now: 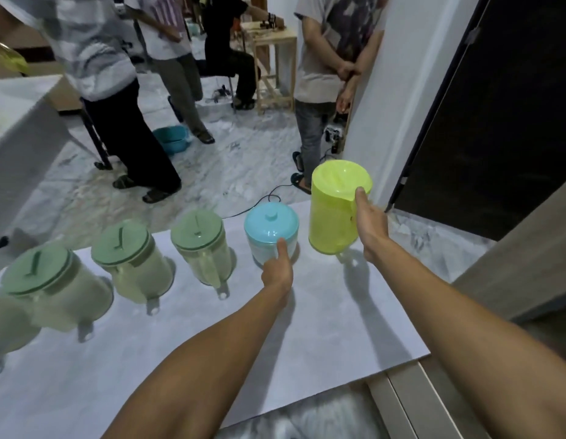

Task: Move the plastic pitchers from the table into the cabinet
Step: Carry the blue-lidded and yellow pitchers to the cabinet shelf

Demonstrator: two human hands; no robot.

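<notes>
A lime-green pitcher (334,210) hangs tilted just above the table's far right corner, held by its handle in my right hand (372,226), thumb on its rim. Beside it to the left stands a short pitcher with a blue lid (270,231); my left hand (277,270) grips its near side, thumb up against the wall. Left of that, a row of pale pitchers with green lids stands along the far edge: one (202,248), another (132,264), a third (50,286).
The white table (212,359) fills the lower view. A dark opening with a dark frame (497,122) lies at the right, and a beige panel (529,264) beside it. Several people stand beyond the table. A teal basin (172,139) and cables lie on the floor.
</notes>
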